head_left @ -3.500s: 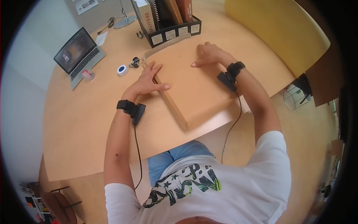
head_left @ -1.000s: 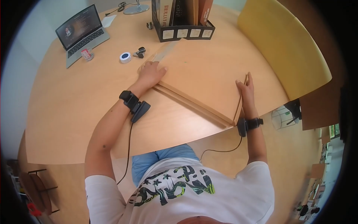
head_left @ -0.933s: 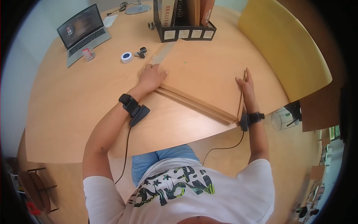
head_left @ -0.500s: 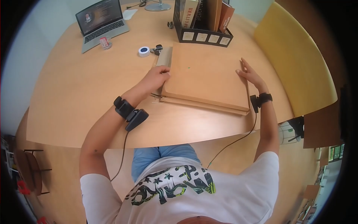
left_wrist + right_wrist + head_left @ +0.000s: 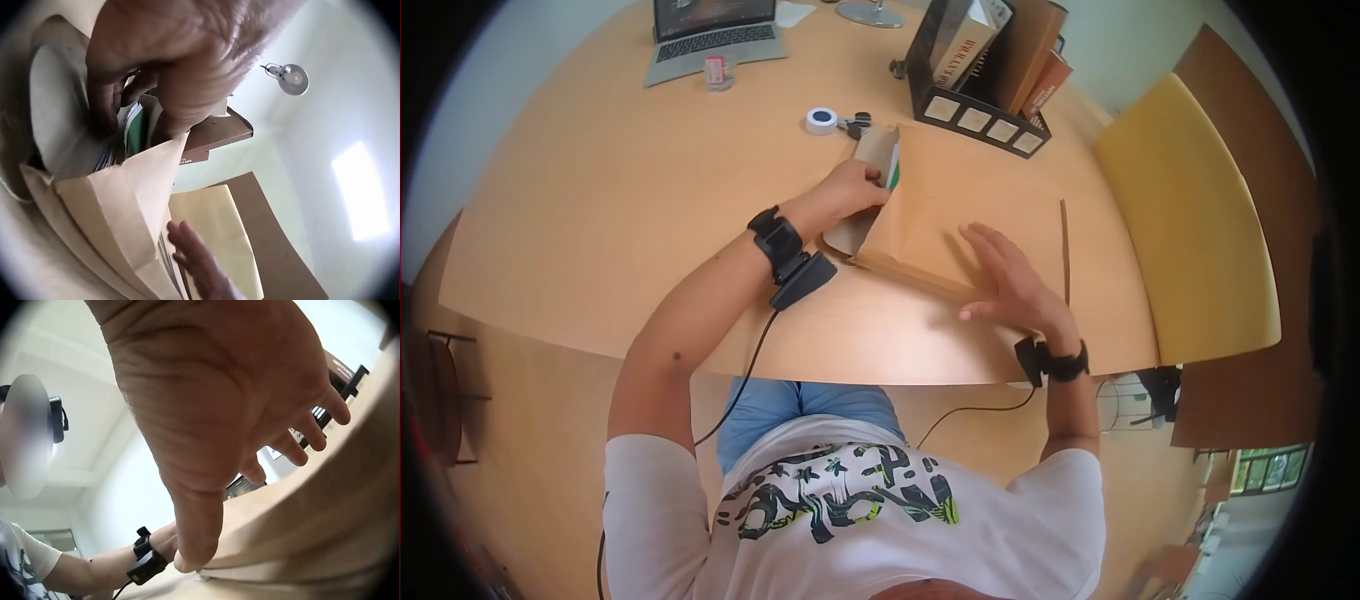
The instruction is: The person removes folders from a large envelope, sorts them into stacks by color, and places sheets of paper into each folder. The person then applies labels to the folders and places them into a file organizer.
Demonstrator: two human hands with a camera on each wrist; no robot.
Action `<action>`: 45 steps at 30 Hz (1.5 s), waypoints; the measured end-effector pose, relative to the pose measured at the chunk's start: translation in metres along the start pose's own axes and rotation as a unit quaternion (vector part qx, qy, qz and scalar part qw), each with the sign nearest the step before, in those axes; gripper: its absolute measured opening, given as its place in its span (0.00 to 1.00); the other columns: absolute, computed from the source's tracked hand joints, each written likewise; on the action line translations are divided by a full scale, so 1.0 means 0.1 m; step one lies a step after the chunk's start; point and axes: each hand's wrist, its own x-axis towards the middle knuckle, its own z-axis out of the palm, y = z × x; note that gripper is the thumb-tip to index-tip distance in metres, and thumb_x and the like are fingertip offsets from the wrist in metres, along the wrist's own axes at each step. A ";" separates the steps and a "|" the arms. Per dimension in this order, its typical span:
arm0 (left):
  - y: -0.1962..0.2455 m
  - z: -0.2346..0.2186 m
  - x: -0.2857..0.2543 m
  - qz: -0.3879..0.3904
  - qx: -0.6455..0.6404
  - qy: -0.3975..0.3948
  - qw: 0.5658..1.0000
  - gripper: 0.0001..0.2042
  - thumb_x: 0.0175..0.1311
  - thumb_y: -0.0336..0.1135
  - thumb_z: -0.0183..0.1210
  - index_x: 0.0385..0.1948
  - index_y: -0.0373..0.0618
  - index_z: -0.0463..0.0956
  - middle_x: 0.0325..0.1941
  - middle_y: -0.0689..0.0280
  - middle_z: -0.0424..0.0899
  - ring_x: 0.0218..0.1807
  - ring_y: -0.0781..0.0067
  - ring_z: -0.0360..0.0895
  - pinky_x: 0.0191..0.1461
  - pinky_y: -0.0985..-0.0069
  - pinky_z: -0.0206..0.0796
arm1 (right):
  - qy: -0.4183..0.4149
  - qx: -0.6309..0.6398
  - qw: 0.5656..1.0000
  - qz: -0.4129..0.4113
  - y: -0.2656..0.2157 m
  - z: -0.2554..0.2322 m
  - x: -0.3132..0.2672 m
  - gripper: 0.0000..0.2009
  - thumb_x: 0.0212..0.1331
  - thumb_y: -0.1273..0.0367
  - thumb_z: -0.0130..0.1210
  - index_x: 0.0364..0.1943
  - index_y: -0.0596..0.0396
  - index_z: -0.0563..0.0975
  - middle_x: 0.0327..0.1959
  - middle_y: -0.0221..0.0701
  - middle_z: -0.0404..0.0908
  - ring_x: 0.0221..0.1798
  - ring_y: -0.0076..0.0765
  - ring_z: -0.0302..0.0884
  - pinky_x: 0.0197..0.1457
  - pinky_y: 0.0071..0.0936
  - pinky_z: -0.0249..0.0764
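Right hand (image 5: 1015, 288) has come from far side edge of brown envelope (image 5: 945, 205) to above its near part, grip wide, fingers spread; contact cannot be told. Left hand (image 5: 852, 190) now is deeper in open mouth, grip narrow, fingers and thumb curled round papers (image 5: 136, 131) with green edge. Envelope lies on counter (image 5: 580, 210), between and under both grips. Beyond left grip: white roll (image 5: 821, 121), black clips (image 5: 859, 125). Farther: book holder (image 5: 975, 118), laptop (image 5: 718, 45).
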 end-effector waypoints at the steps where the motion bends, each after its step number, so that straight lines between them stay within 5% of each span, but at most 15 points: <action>1: 0.02 -0.04 0.00 -0.016 -0.018 -0.039 0.999 0.20 0.53 0.31 0.65 0.46 0.32 0.73 0.37 0.62 0.80 0.36 0.76 0.79 0.40 0.82 0.71 | 0.002 0.003 1.000 -0.003 -0.01 0.08 0.00 0.48 0.35 0.50 0.70 0.66 0.50 0.61 0.66 0.48 0.58 0.69 0.56 0.54 0.70 0.47 0.52; 4: 0.15 -0.05 -0.08 -0.074 -0.050 -0.043 0.995 0.19 0.52 0.32 0.66 0.44 0.31 0.75 0.35 0.63 0.81 0.35 0.75 0.79 0.40 0.82 0.71 | 0.055 -0.023 0.998 0.009 0.01 0.28 -0.01 0.46 0.35 0.49 0.69 0.64 0.49 0.65 0.66 0.46 0.59 0.69 0.54 0.54 0.70 0.46 0.51; 13: 0.09 -0.06 0.04 -0.080 -0.047 -0.071 0.993 0.12 0.52 0.29 0.64 0.35 0.31 0.77 0.28 0.62 0.79 0.27 0.76 0.76 0.30 0.82 0.69 | 0.090 0.026 0.996 0.007 0.07 0.35 -0.03 0.40 0.36 0.51 0.70 0.60 0.46 0.71 0.66 0.40 0.62 0.69 0.52 0.54 0.70 0.46 0.52; 16: 0.05 -0.03 0.09 -0.087 -0.007 -0.077 0.993 0.13 0.52 0.31 0.64 0.38 0.36 0.77 0.29 0.66 0.80 0.28 0.81 0.74 0.28 0.85 0.61 | 0.088 0.034 0.996 0.011 0.07 0.35 -0.04 0.40 0.36 0.51 0.70 0.59 0.46 0.71 0.66 0.40 0.62 0.69 0.52 0.54 0.70 0.46 0.51; 22: -0.04 0.09 0.16 -0.021 -0.002 -0.053 0.998 0.14 0.51 0.26 0.62 0.40 0.33 0.74 0.32 0.66 0.78 0.28 0.75 0.75 0.32 0.80 0.67 | 0.091 0.022 0.996 0.001 0.09 0.36 -0.05 0.40 0.37 0.51 0.70 0.60 0.46 0.71 0.66 0.40 0.62 0.70 0.51 0.54 0.71 0.46 0.50; 28: -0.01 0.13 0.07 -0.088 -0.147 -0.094 0.981 0.19 0.54 0.28 0.62 0.47 0.32 0.70 0.36 0.65 0.80 0.29 0.78 0.78 0.33 0.81 0.72 | -0.028 0.185 0.982 0.007 0.15 0.01 -0.06 0.39 0.40 0.52 0.69 0.61 0.49 0.70 0.67 0.43 0.59 0.70 0.50 0.53 0.71 0.42 0.50; 29: 0.00 0.17 0.08 -0.092 -0.148 -0.090 0.981 0.18 0.55 0.29 0.62 0.46 0.32 0.70 0.36 0.65 0.80 0.28 0.79 0.77 0.31 0.81 0.71 | -0.037 0.303 0.952 0.001 0.30 -0.06 -0.07 0.36 0.44 0.56 0.68 0.60 0.52 0.71 0.65 0.41 0.63 0.69 0.45 0.57 0.70 0.37 0.53; 30: 0.02 0.22 0.09 -0.096 -0.149 -0.086 0.980 0.18 0.56 0.30 0.62 0.46 0.32 0.70 0.36 0.65 0.80 0.27 0.80 0.77 0.28 0.82 0.71 | -0.028 0.261 0.964 0.051 0.43 -0.24 -0.10 0.31 0.49 0.61 0.65 0.59 0.54 0.71 0.60 0.41 0.70 0.66 0.38 0.62 0.68 0.35 0.55; 32: -0.01 0.27 0.11 -0.101 -0.149 -0.091 0.979 0.17 0.58 0.31 0.61 0.46 0.32 0.71 0.35 0.66 0.80 0.25 0.81 0.76 0.26 0.82 0.70 | 0.146 0.237 0.942 0.187 0.84 -0.31 -0.10 0.23 0.60 0.60 0.57 0.57 0.57 0.73 0.48 0.40 0.79 0.52 0.34 0.75 0.57 0.31 0.67; 33: -0.06 0.26 0.16 -0.100 -0.149 -0.103 0.978 0.17 0.59 0.32 0.60 0.46 0.32 0.71 0.34 0.66 0.80 0.24 0.81 0.76 0.25 0.82 0.69 | 0.242 0.128 0.940 0.206 1.22 -0.28 -0.09 0.24 0.62 0.56 0.54 0.55 0.58 0.74 0.43 0.40 0.80 0.46 0.33 0.77 0.51 0.28 0.70; 35: -0.09 0.26 0.17 -0.103 -0.148 -0.117 0.977 0.16 0.60 0.33 0.60 0.46 0.32 0.71 0.33 0.66 0.81 0.24 0.82 0.76 0.25 0.83 0.69 | 0.252 -0.060 0.922 0.289 1.88 -0.27 -0.16 0.23 0.62 0.55 0.52 0.49 0.62 0.76 0.36 0.38 0.80 0.38 0.32 0.77 0.42 0.28 0.73; 38: -0.05 0.26 0.14 -0.103 -0.140 -0.115 0.978 0.16 0.60 0.34 0.59 0.46 0.32 0.71 0.34 0.65 0.82 0.27 0.81 0.78 0.27 0.83 0.70 | 0.105 0.122 0.890 0.426 1.88 -0.27 -0.17 0.22 0.63 0.54 0.50 0.41 0.64 0.77 0.28 0.35 0.78 0.29 0.30 0.75 0.32 0.28 0.73; 42: -0.12 0.33 0.17 -0.092 -0.160 -0.085 0.979 0.17 0.61 0.33 0.58 0.47 0.31 0.71 0.40 0.61 0.82 0.34 0.76 0.80 0.34 0.78 0.73 | 0.161 0.159 0.886 0.404 2.08 -0.12 -0.21 0.19 0.65 0.57 0.46 0.34 0.63 0.76 0.22 0.32 0.74 0.23 0.28 0.72 0.24 0.27 0.68; 45: -0.09 0.37 0.12 -0.080 -0.186 -0.065 0.977 0.16 0.61 0.30 0.57 0.48 0.30 0.70 0.44 0.58 0.81 0.40 0.72 0.80 0.40 0.75 0.74 | 0.143 0.235 0.858 0.433 2.11 -0.11 -0.25 0.18 0.66 0.59 0.44 0.34 0.64 0.74 0.24 0.34 0.75 0.26 0.32 0.73 0.29 0.31 0.70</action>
